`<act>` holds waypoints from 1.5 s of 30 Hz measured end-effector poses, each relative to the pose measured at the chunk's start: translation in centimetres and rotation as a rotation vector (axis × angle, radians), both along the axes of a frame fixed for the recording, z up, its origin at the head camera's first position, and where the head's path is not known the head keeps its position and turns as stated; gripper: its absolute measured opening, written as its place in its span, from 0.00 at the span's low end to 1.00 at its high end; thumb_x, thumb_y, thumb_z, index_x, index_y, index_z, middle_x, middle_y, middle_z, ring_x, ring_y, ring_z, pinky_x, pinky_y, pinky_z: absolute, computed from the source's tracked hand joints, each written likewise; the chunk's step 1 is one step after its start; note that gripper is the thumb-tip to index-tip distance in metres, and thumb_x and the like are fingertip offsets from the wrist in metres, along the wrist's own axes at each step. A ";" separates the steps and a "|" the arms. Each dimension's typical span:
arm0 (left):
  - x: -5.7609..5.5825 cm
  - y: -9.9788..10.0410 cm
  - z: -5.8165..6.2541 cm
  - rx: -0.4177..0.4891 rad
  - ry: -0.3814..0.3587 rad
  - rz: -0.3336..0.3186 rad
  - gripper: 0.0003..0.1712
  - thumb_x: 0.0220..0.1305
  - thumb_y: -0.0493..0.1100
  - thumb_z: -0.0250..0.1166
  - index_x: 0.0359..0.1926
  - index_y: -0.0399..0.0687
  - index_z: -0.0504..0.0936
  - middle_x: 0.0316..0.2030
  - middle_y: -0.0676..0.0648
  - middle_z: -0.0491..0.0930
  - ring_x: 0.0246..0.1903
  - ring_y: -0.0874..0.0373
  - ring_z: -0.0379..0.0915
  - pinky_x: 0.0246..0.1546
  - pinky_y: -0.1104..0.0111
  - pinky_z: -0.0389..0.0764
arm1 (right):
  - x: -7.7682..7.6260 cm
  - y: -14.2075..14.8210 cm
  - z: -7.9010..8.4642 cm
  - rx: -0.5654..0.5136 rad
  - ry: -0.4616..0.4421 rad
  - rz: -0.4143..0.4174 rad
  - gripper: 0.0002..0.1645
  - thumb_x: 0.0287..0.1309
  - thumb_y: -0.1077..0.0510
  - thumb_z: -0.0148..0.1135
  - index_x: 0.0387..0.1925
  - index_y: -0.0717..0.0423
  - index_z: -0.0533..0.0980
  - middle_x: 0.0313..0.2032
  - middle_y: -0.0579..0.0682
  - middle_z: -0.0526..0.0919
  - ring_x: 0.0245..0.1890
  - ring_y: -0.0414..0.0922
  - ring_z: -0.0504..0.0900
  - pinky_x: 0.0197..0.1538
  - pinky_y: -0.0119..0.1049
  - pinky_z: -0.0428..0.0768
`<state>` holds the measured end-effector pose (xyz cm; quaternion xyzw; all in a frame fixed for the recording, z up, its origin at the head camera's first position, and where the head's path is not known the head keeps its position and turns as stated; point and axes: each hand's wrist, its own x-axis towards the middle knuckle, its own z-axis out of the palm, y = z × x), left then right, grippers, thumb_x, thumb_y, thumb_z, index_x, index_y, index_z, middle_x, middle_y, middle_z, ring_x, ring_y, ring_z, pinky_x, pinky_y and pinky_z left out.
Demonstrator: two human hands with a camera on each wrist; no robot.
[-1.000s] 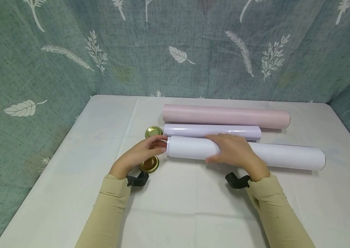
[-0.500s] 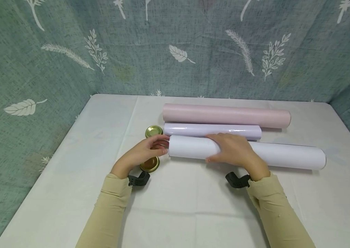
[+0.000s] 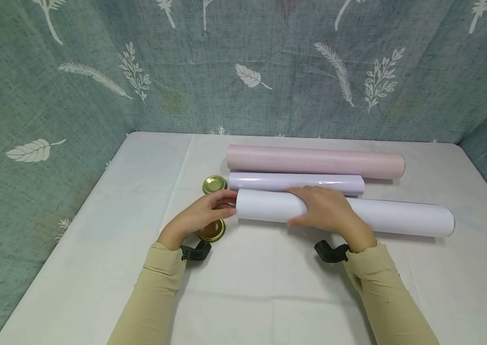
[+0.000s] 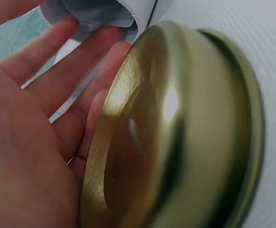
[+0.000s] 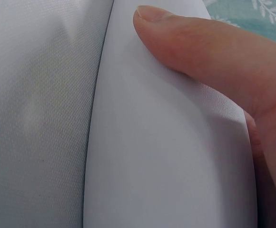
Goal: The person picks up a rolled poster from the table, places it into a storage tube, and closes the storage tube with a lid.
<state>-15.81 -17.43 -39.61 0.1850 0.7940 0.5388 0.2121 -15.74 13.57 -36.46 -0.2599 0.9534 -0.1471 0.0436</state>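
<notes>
A long roll of white paper [image 3: 398, 216] lies crosswise on the white table. My right hand [image 3: 325, 211] grips it near its middle from above; in the right wrist view the thumb [image 5: 190, 45] lies across the roll's near face. At the roll's left end is my left hand [image 3: 202, 213], its fingers loosely extended. The left wrist view has the fingertips [image 4: 107, 35] right at the open end of the roll [image 4: 128, 12], where loose inner layers show. Close beside that palm is a round gold lid [image 4: 214, 118], partly covering the fingers.
Behind the white roll lie a shorter, glossy lilac roll [image 3: 265, 182] and a pink roll [image 3: 312, 160], roughly parallel to it. One gold lid [image 3: 214, 184] sits behind my left hand, another gold lid [image 3: 211, 232] in front of it. Leaf-patterned cloth [image 3: 243, 96] hangs beyond the table.
My left hand has shifted slightly right against the roll's left end. The inner layer that stuck out there has slid in, and the near lid has moved slightly right. My right hand stays put.
</notes>
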 end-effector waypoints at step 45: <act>0.5 -1.7 2.8 -0.334 0.003 0.093 0.26 0.58 0.51 0.60 0.57 0.52 0.68 0.42 0.48 0.75 0.43 0.56 0.71 0.42 0.63 0.72 | 0.0 0.0 -0.1 0.011 -0.013 -0.004 0.46 0.33 0.27 0.62 0.58 0.35 0.65 0.51 0.42 0.74 0.48 0.43 0.72 0.43 0.44 0.71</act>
